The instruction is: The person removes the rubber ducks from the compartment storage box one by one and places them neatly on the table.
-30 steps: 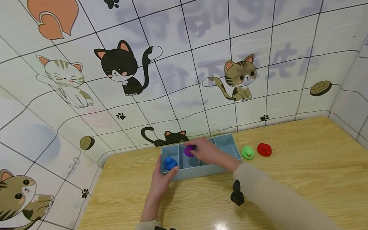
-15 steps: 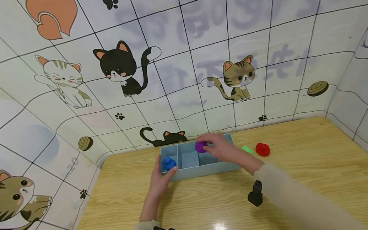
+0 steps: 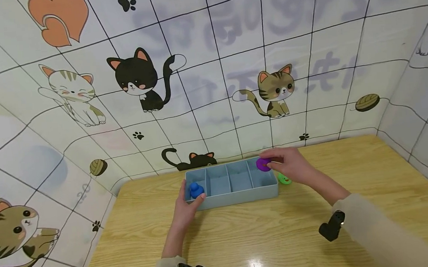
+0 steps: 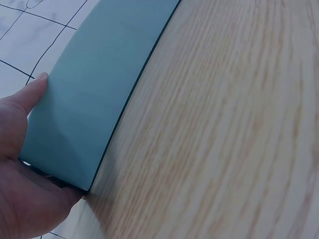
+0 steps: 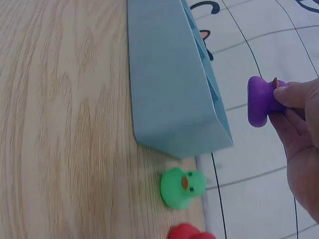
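Note:
A light blue box with compartments (image 3: pixel 237 198) stands on the table. My left hand (image 3: pixel 185 210) grips its left end, the thumb over the front wall and the fingers along the side. A blue rubber duck (image 3: pixel 195 190) sits in the leftmost compartment; the other compartments hold nothing. Over the back of the rightmost compartment, my right hand (image 3: pixel 294 165) pinches a purple rubber duck (image 3: pixel 263 164) by its head between thumb and fingers. In the right wrist view the purple duck (image 5: pixel 258 102) hangs tipped, base toward the box, above the rim.
On the wooden table (image 3: pixel 243 239), a green rubber duck (image 5: pixel 180 188) stands just off the box's right end. Beside it is a red rubber duck (image 5: pixel 189 233), hidden by my right hand in the head view. A wall printed with cats rises behind the table.
My right hand has carried the purple duck rightward, from over the second compartment to over the rightmost one. The left hand has stayed on the box's left end.

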The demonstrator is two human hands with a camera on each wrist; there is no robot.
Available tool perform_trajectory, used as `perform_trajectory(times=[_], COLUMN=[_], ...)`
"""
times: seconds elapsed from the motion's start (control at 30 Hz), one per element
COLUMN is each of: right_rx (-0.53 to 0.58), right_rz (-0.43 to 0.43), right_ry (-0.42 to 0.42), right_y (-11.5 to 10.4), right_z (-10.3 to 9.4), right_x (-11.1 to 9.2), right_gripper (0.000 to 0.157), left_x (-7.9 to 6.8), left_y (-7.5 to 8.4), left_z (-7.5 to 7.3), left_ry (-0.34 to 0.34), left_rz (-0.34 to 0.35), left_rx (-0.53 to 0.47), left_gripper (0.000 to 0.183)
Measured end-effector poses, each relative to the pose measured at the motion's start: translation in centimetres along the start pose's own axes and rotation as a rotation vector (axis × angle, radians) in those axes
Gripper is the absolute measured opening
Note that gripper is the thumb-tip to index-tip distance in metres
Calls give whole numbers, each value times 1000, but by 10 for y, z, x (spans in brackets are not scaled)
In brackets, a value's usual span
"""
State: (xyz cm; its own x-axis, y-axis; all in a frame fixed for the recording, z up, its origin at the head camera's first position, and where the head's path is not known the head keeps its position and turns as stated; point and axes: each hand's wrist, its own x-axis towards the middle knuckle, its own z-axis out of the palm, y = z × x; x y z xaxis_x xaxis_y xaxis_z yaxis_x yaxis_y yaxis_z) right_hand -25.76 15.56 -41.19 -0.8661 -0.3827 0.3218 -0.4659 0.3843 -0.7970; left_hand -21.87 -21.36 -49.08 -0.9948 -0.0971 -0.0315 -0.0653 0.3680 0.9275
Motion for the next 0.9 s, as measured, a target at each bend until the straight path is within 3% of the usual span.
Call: perform_trajectory(times=[0.9], right_rx=[-201], right_rz=[120], right_ry=[90], right_y=[40], right_z=[-87], right_x=[-54], right_gripper=[36], left_x=[-2], left_y=[2], left_z=[-1], left_ry=[-9], left_rz=[6], left_rx=[2], left_gripper=[97])
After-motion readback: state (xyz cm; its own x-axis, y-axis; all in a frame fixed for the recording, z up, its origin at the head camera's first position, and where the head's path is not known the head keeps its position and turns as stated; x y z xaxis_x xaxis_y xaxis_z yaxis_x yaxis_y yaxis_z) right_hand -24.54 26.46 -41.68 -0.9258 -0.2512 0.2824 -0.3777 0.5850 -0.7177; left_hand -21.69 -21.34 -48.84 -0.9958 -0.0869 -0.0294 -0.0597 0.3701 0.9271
